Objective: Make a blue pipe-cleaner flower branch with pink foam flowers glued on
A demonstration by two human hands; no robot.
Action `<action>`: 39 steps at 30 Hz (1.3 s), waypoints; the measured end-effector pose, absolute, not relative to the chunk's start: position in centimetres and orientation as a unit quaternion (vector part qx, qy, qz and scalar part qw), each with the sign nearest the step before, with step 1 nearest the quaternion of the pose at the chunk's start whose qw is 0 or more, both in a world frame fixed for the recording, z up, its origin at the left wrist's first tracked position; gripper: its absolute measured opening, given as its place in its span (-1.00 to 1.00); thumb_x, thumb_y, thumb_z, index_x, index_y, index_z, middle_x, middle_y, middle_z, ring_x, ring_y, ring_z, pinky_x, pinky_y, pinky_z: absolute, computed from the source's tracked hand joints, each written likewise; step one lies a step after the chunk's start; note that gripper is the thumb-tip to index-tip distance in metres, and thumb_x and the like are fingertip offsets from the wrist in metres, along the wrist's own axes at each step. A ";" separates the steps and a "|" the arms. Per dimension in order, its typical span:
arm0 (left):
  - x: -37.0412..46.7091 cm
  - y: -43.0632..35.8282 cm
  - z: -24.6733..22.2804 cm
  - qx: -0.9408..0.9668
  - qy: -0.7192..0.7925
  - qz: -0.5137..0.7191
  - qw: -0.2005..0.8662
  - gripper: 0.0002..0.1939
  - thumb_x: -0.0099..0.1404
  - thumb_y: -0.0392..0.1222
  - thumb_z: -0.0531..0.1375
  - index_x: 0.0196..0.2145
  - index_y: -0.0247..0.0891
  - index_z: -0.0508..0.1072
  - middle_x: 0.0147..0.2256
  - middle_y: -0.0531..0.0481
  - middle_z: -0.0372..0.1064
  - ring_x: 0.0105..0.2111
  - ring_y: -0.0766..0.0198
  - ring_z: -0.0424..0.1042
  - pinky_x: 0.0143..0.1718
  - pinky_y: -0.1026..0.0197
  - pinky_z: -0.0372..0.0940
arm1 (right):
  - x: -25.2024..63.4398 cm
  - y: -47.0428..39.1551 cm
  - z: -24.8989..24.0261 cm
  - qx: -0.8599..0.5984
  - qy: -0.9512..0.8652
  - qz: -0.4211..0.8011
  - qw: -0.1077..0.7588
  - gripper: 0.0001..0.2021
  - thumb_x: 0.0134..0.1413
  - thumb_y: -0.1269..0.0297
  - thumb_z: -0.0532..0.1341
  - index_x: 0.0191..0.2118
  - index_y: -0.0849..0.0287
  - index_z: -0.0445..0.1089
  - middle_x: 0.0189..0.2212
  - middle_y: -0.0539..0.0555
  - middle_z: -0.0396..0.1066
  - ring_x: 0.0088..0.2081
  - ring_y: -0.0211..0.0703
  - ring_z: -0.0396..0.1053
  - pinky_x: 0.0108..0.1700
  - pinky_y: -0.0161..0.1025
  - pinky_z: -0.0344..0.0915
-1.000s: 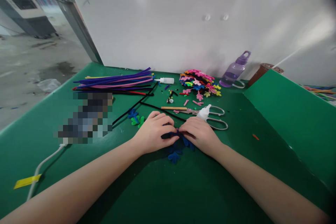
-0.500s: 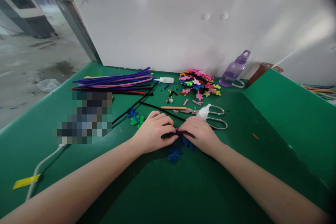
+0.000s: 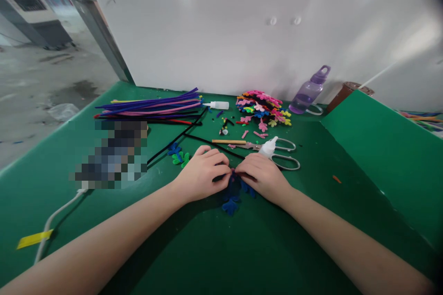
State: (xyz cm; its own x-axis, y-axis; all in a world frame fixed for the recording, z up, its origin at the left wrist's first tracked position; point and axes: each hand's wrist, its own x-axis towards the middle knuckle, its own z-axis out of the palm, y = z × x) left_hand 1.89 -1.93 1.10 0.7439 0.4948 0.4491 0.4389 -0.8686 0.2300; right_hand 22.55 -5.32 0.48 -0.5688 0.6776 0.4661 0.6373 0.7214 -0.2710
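Observation:
My left hand (image 3: 205, 174) and my right hand (image 3: 265, 177) meet near the middle of the green table, fingertips pinched close together on a dark blue fuzzy piece (image 3: 234, 184). Its flower-like end (image 3: 230, 205) hangs below the fingers, and another blue lobe shows under my right hand. The fingers hide the spot where they grip. Left of my left hand lie a blue fuzzy shape (image 3: 175, 150) and a green one (image 3: 180, 159). Just behind my right hand are a white glue bottle (image 3: 268, 147) and scissors (image 3: 289, 162).
Fuzzy stems (image 3: 148, 109) lie at the back left, beside a small white bottle (image 3: 219, 105). Colourful flower shapes (image 3: 261, 107), a purple water bottle (image 3: 306, 96) and a brown cup (image 3: 342, 94) stand farther right. A wooden stick (image 3: 229, 142) lies before my hands; a green panel (image 3: 387, 161) is right.
The fingers of my left hand have closed slightly, and the blue piece has shifted a little between the fingertips. Both arms are nearly still.

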 end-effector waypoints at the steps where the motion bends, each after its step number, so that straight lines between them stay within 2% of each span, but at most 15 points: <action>1: 1.9 -1.9 1.1 0.932 0.251 0.255 0.055 -0.77 0.25 -0.21 0.04 -0.44 -0.19 0.47 -0.35 0.06 0.41 -0.32 0.31 0.32 -0.11 0.10 0.03 | 22.6 -5.3 0.5 -0.372 -0.885 0.036 0.276 -0.88 0.13 0.42 0.10 -0.30 0.18 0.39 -0.37 0.05 0.46 -0.30 -0.19 0.33 -0.19 -0.17 0.27; 15: 1.9 -1.9 1.3 0.933 0.251 0.249 0.062 -0.77 0.26 -0.22 0.04 -0.44 -0.18 0.48 -0.36 0.04 0.41 -0.32 0.32 0.32 -0.12 0.11 0.04 | 22.5 -5.3 0.5 -0.371 -0.886 0.032 0.277 -0.88 0.12 0.42 0.11 -0.29 0.17 0.40 -0.37 0.05 0.46 -0.30 -0.18 0.34 -0.19 -0.16 0.28; 22: 1.9 -1.9 1.2 0.935 0.246 0.248 0.058 -0.77 0.26 -0.22 0.04 -0.42 -0.18 0.49 -0.35 0.04 0.41 -0.31 0.31 0.32 -0.11 0.11 0.03 | 22.4 -5.6 0.7 -0.380 -0.879 0.026 0.285 -0.85 0.13 0.41 0.10 -0.22 0.18 0.39 -0.30 0.08 0.47 -0.25 -0.16 0.35 -0.16 -0.14 0.29; 29: 2.0 -1.9 1.3 0.934 0.249 0.247 0.061 -0.77 0.26 -0.22 0.04 -0.42 -0.18 0.48 -0.35 0.05 0.41 -0.32 0.31 0.32 -0.12 0.11 0.04 | 22.4 -5.6 0.7 -0.374 -0.880 0.020 0.292 -0.87 0.11 0.43 0.12 -0.25 0.18 0.39 -0.33 0.06 0.47 -0.26 -0.16 0.35 -0.17 -0.14 0.30; 39: 1.7 -1.9 1.3 0.923 0.247 0.289 0.066 -0.81 0.27 -0.25 0.04 -0.36 -0.20 0.46 -0.35 0.04 0.43 -0.32 0.32 0.33 -0.12 0.11 0.05 | 22.3 -5.9 0.9 -0.373 -0.868 -0.009 0.327 -0.82 0.08 0.49 0.11 -0.21 0.17 0.37 -0.31 0.07 0.47 -0.24 -0.16 0.37 -0.16 -0.15 0.33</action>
